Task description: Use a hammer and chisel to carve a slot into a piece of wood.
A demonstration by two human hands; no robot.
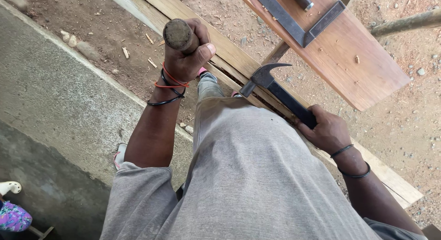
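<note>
My left hand (188, 54) is wrapped around a round wooden handle (178, 35), whose worn butt end points up at the camera; its lower part is hidden behind my hand. My right hand (327, 129) grips the dark handle of a claw hammer (275, 88), with the metal head raised over a long pale plank (220, 42) that runs diagonally under me. Black and red bands circle my left wrist, black bands the right. My grey-clad leg fills the lower middle.
A reddish-brown board (349, 61) lies at the upper right with a metal try square (294, 24) on it. A concrete slab (50, 93) spans the left. Dirt with wood chips and stones lies between. A rough pole (404, 23) crosses the top right.
</note>
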